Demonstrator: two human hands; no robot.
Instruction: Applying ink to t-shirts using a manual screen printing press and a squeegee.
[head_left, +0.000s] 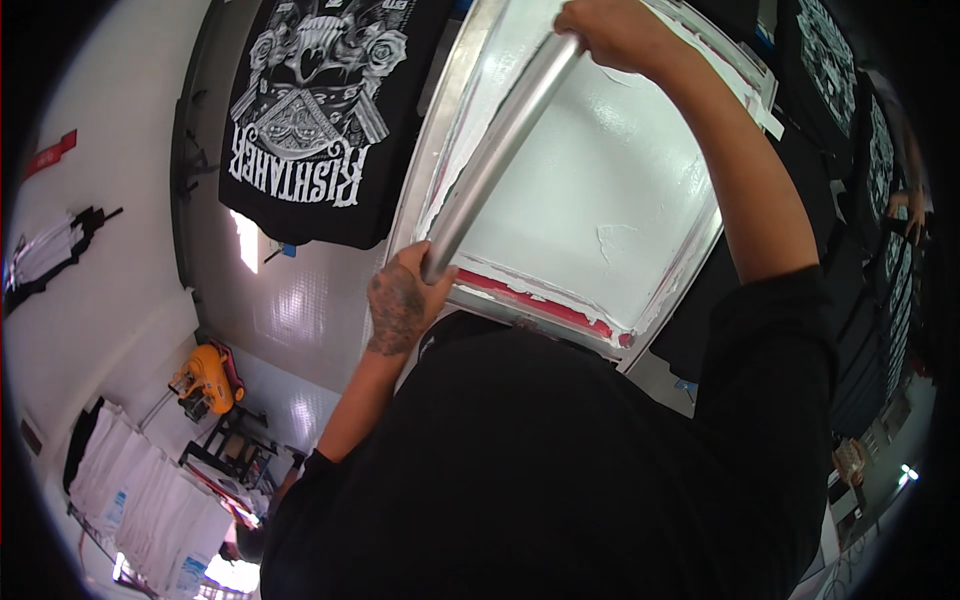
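— What are the hands on?

— Both hold a long metal bar (500, 150), a squeegee handle by the look of it. The left hand (400, 300) has its grip clamped round the near end; the right hand (615, 35) is closed over the far end.

— Where does the bar sit?

— It lies slantwise over a printing screen (600, 200) covered in white ink, along the screen's left side. The screen's frame (530, 300) shows a red strip on its near edge.

— Anything around it?

— A black T-shirt (320, 110) with a white printed design lies flat just left of the screen. More dark printed shirts (830, 70) line the right. An orange machine (208, 380) stands well apart, lower left.
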